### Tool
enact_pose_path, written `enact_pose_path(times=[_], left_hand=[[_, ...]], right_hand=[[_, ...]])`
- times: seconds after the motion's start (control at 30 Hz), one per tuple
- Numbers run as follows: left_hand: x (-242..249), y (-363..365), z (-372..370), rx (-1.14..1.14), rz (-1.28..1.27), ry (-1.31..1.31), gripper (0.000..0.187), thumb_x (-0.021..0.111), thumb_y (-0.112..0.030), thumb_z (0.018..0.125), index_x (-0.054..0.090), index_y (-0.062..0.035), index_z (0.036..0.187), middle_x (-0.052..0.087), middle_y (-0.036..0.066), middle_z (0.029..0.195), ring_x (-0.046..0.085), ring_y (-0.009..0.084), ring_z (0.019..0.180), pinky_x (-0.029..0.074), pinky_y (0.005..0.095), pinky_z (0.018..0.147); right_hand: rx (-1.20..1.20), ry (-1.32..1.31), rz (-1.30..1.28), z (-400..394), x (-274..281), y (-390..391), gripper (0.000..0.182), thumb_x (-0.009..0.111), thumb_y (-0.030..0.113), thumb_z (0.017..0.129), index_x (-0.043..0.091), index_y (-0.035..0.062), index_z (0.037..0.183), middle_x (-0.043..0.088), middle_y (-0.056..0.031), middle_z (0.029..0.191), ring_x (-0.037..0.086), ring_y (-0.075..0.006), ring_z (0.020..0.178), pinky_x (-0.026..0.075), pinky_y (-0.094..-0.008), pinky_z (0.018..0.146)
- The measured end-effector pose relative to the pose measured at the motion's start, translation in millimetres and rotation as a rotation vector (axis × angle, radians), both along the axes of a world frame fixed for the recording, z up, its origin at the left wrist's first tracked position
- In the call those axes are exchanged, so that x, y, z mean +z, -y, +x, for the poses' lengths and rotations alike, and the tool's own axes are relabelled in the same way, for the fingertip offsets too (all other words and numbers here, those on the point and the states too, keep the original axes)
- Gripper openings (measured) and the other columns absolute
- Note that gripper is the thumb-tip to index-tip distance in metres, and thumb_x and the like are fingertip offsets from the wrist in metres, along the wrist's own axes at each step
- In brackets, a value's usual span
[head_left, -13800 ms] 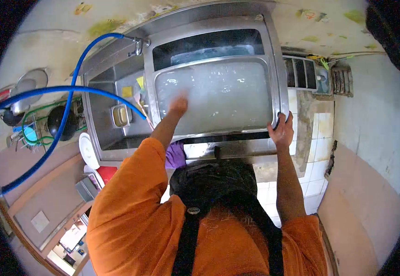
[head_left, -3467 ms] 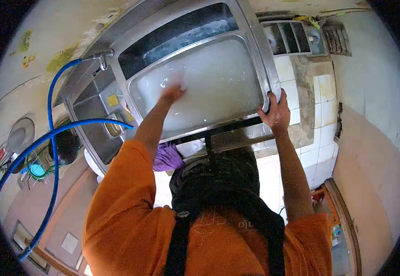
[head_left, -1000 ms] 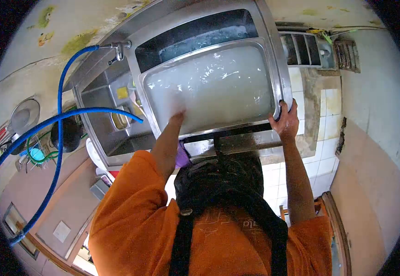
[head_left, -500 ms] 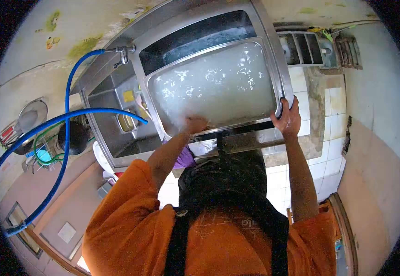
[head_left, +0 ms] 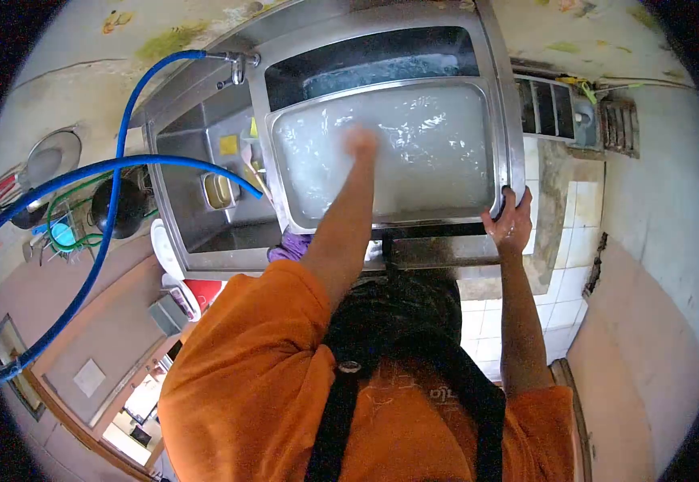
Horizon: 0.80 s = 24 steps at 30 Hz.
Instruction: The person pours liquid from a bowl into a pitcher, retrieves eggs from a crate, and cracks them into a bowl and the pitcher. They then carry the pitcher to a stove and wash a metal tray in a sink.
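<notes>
A large rectangular metal tray point(head_left: 491, 145) full of cloudy water sits in the right basin of a steel sink point(head_left: 512, 136). My left hand point(head_left: 360, 143) is over the water in the tray's left half, smeared by motion. Whether it holds anything or touches the tray floor cannot be made out. At the near right corner, my right hand point(head_left: 510, 223) grips the tray, its fingers bent over the edge and thumb on the near side. Behind the tray, bluish water shows in the dark basin point(head_left: 285, 87).
A blue hose point(head_left: 128, 120) runs from the tap point(head_left: 239, 67) and loops over the left basin, where a yellow sponge point(head_left: 229, 145) and small metal container point(head_left: 219, 191) lie. A purple cloth point(head_left: 289, 245) hangs at the front edge. Pans hang on the left wall.
My left hand has swept from the tray's near edge away from me, toward the middle of the water. My right hand stays at the near right corner. The view has shifted slightly.
</notes>
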State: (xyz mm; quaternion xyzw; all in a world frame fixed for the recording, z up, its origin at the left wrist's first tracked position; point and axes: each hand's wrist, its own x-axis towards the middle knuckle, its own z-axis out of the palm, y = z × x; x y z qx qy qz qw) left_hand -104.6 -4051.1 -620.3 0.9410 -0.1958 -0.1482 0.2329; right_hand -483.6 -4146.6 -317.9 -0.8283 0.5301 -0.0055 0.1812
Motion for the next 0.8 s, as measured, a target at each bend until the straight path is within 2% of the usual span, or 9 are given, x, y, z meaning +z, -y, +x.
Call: enact_pose_path(times=[0.03, 0.07, 0.17, 0.2, 0.33, 0.5, 0.67, 0.7, 0.8], left_hand=[[70.6, 25.7, 8.1, 0.45, -0.609, -0.472, 0.047, 0.048, -0.039, 0.094, 0.054, -0.0103, 0.132, 0.055, 0.012, 0.131, 0.057, 0.0255, 0.114, 0.049, 0.0443, 0.087], [105.4, 38.8, 17.2, 0.618, -0.894, -0.583, 0.05, 0.046, -0.041, 0.095, 0.053, -0.0099, 0.134, 0.054, 0.013, 0.133, 0.055, 0.0269, 0.117, 0.048, 0.0449, 0.091], [152.9, 56.9, 44.1, 0.716, -1.461, -0.687, 0.057, 0.039, -0.045, 0.096, 0.048, -0.0086, 0.14, 0.05, 0.016, 0.139, 0.051, 0.031, 0.125, 0.043, 0.0468, 0.102], [165.1, 59.4, 56.1, 0.699, -1.548, -0.695, 0.06, 0.037, -0.046, 0.097, 0.046, -0.0082, 0.142, 0.049, 0.016, 0.141, 0.049, 0.0324, 0.128, 0.042, 0.0475, 0.105], [194.2, 48.3, 96.1, 0.534, -1.705, -0.675, 0.063, 0.03, -0.049, 0.096, 0.05, -0.0071, 0.139, 0.053, 0.014, 0.139, 0.051, 0.0348, 0.126, 0.043, 0.0503, 0.107], [227.1, 21.1, 141.9, 0.484, -1.638, -0.848, 0.063, 0.03, -0.05, 0.096, 0.053, -0.0074, 0.136, 0.056, 0.013, 0.135, 0.054, 0.0347, 0.123, 0.043, 0.0517, 0.106], [216.1, 2.5, 132.1, 0.532, -1.552, -0.923, 0.063, 0.03, -0.05, 0.095, 0.057, -0.0077, 0.133, 0.059, 0.011, 0.132, 0.056, 0.0346, 0.12, 0.044, 0.053, 0.104], [209.3, 5.8, 130.8, 0.549, -1.622, -0.881, 0.061, 0.031, -0.05, 0.093, 0.061, -0.0095, 0.127, 0.063, 0.01, 0.125, 0.06, 0.0338, 0.115, 0.048, 0.0543, 0.099], [242.6, 41.4, 108.6, 0.451, -1.74, -0.849, 0.059, 0.031, -0.049, 0.093, 0.063, -0.0106, 0.126, 0.064, 0.013, 0.123, 0.059, 0.0343, 0.115, 0.049, 0.0541, 0.097]], right_hand=[[-0.003, 0.005, -0.02, 1.2, 0.1, 0.9, 0.065, 0.075, 0.041, 0.07, 0.056, 0.009, 0.123, 0.042, -0.0319, 0.134, 0.056, -0.0476, 0.111, 0.054, -0.0501, 0.085], [-0.004, 0.009, -0.021, 1.3, 1.1, 0.4, 0.065, 0.075, 0.041, 0.07, 0.056, 0.009, 0.123, 0.042, -0.0319, 0.134, 0.056, -0.0476, 0.111, 0.054, -0.0501, 0.085], [-0.019, 0.058, -0.015, -0.6, -0.9, -1.9, 0.067, 0.076, 0.038, 0.068, 0.055, 0.0093, 0.124, 0.042, -0.0321, 0.134, 0.056, -0.0474, 0.111, 0.054, -0.0497, 0.086], [-0.005, 0.053, -0.032, -2.2, -4.7, -2.0, 0.067, 0.076, 0.038, 0.068, 0.055, 0.0094, 0.124, 0.042, -0.0315, 0.134, 0.056, -0.0474, 0.111, 0.054, -0.0494, 0.086], [0.013, 0.048, -0.024, -3.7, -4.5, 0.7, 0.067, 0.076, 0.038, 0.069, 0.053, 0.0099, 0.126, 0.041, -0.0296, 0.136, 0.056, -0.0472, 0.11, 0.055, -0.05, 0.084], [-0.027, 0.004, 0.034, -0.7, 3.2, 0.3, 0.065, 0.074, 0.039, 0.07, 0.053, 0.0123, 0.126, 0.04, -0.0288, 0.138, 0.056, -0.046, 0.112, 0.054, -0.0506, 0.086], [-0.026, -0.002, -0.002, -3.0, -4.6, 1.9, 0.064, 0.073, 0.042, 0.071, 0.053, 0.0137, 0.125, 0.038, -0.028, 0.14, 0.056, -0.0449, 0.111, 0.054, -0.0495, 0.087], [-0.017, 0.008, 0.024, -4.2, -2.9, 1.9, 0.064, 0.071, 0.043, 0.072, 0.053, 0.0135, 0.126, 0.038, -0.0273, 0.14, 0.056, -0.0451, 0.111, 0.054, -0.0494, 0.087], [-0.019, -0.041, 0.026, -3.1, -2.5, 1.8, 0.065, 0.071, 0.043, 0.072, 0.053, 0.0132, 0.127, 0.038, -0.029, 0.14, 0.056, -0.0455, 0.112, 0.053, -0.0495, 0.087]])
